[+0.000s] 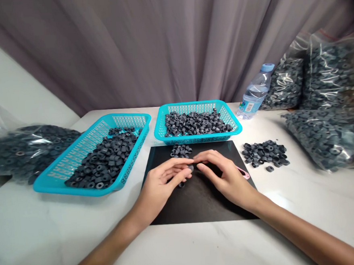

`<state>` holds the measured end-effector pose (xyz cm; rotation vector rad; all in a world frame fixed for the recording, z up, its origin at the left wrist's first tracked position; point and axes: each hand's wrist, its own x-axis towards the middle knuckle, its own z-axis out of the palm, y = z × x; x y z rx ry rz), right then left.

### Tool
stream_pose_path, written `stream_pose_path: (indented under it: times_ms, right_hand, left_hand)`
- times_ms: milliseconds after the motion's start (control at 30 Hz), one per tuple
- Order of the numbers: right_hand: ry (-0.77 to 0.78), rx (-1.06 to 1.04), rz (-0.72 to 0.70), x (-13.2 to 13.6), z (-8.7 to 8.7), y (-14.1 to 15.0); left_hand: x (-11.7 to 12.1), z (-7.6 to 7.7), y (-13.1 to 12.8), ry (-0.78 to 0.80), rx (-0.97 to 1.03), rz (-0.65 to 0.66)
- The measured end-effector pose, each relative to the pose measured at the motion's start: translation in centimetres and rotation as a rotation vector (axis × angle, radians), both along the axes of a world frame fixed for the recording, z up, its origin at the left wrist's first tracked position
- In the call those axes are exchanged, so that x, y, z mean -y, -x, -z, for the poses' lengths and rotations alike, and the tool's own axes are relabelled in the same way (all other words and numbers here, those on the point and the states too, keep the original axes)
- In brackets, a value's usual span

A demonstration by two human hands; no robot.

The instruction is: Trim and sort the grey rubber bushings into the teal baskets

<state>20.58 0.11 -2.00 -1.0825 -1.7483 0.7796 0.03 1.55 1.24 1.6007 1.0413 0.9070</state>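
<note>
My left hand point(165, 179) is over the black mat point(197, 203), its thumb and fingers closed on a small dark grey rubber ring point(191, 168). Just to the right, my right hand point(224, 175) curves above the mat, its fingertips close to the left fingertips. A gap shows between its thumb and fingers, and I see nothing in it. Behind the hands, at the mat's far edge, lies a small pile of similar rings point(181, 150). A pink-handled item point(244, 172) pokes out beside my right hand; the rest of it is hidden.
Two turquoise baskets hold many rings, one at the left point(47, 182) and one behind the mat point(198, 138). Loose rings point(265, 152) lie right of the mat. A water bottle point(255, 94) stands behind them. Filled plastic bags flank the table, left point(32, 148) and right point(331, 134).
</note>
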Motion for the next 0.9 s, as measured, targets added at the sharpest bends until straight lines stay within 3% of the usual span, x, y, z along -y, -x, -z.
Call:
stream_pose_path:
  times_ms: [167, 333, 533, 633, 733, 800, 900]
  right_hand:
    - [-0.131, 0.36, -0.008, -0.1, 0.8, 0.3]
    - [-0.133, 0.468, -0.032, -0.2, 1.0, 0.5]
    - [-0.117, 0.5, -0.046, -0.2, 0.8, 0.7]
    - [-0.145, 0.469, -0.026, -0.2, 0.8, 0.8]
    - [-0.188, 0.424, 0.022, -0.6, 0.8, 1.0]
    - [-0.221, 0.444, 0.044, -1.2, 0.8, 1.2]
    - [-0.27, 0.536, 0.032, -2.1, 0.8, 1.5]
  left_hand:
    - [-0.2, -0.6, 0.0, 0.048, 0.039, -0.004]
    - [-0.2, -0.5, 0.2, 0.044, 0.01, -0.013]
    - [0.2, 0.4, 0.7, -0.405, -0.296, -0.096]
    - [0.3, 0.2, 0.9, -0.516, -0.398, -0.124]
    - [-0.3, -1.3, 2.1, -0.707, -0.59, -0.177]
    - [-1.2, -2.7, 3.7, -0.851, -0.779, -0.286]
    - [-2.9, -4.3, 7.0, -0.867, -1.008, -0.484]
